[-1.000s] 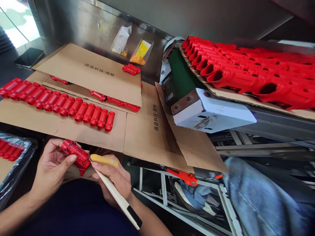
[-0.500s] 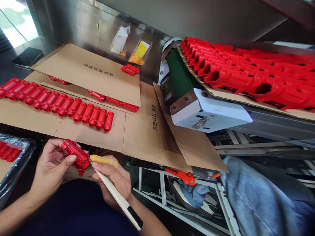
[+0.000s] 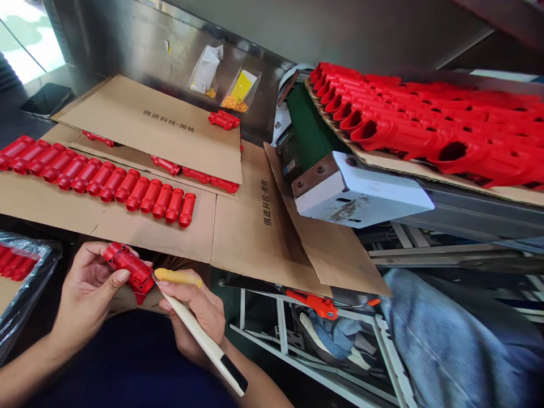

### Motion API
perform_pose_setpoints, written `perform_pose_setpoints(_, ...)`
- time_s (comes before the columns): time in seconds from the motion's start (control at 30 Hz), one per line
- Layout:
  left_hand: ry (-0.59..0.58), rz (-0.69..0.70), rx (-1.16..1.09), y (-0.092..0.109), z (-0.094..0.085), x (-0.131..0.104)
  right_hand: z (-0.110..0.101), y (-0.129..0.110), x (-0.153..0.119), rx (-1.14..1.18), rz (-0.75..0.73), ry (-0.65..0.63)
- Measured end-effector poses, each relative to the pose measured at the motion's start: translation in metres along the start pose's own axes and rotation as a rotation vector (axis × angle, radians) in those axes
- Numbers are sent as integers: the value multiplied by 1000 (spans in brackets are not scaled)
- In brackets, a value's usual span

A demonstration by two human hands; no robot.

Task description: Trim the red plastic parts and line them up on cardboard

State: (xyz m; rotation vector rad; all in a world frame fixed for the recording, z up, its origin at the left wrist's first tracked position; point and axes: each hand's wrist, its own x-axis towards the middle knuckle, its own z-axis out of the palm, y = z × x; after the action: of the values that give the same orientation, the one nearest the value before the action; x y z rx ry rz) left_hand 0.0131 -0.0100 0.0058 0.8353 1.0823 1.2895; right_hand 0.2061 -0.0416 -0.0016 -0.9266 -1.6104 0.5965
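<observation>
My left hand [image 3: 91, 283] grips a red plastic housing [image 3: 130, 266] between thumb and fingers, its ribbed end toward the upper left. My right hand [image 3: 193, 309] is closed round a cream-handled tool [image 3: 208, 345] with a black end; its thin tip touches the lower right end of the housing. A yellow cover [image 3: 178, 277] sits on one finger of that hand. Beyond my hands, a row of red tubular parts [image 3: 113, 184] lies on a cardboard sheet [image 3: 170, 238].
Stacked cardboard [image 3: 127, 102] bears one red part [image 3: 224, 119]. Small bags [image 3: 207, 71] and a phone [image 3: 46, 99] lie behind. At right, red housings [image 3: 425, 124] cover a conveyor [image 3: 314, 130]. Orange-handled pliers [image 3: 314, 303] are below the sheet; a plastic-lined box [image 3: 40, 266] stands left.
The red housing has tilted slightly in my left hand. Otherwise both hands hold nearly the same place and grip.
</observation>
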Motion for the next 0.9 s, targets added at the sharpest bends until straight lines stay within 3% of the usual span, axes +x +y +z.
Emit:
perform_pose_setpoints(0.27, 13, -4, -95, 0, 2, 0, 0, -3, 0, 31, 44, -18)
perform_pose_setpoints(0.47, 18, 22, -19, -2, -1, -1, -8, 1, 5, 34, 102, -90)
perform_pose_setpoints(0.63, 44, 49, 7, -9, -3, 6, -16, 14, 11, -164, -199, -258)
perform_pose_setpoints(0.7, 44, 61, -2, -13, -5, 9, -17, 16, 11, -219, -249, -280)
perform_pose_setpoints(0.8, 38, 77, 2, -17, -8, 9, -16, 13, 12, -59, -97, -229)
perform_pose_setpoints(0.9, 12, 114, 28, -18, -10, 7, -14, 11, 13, 294, 350, -160)
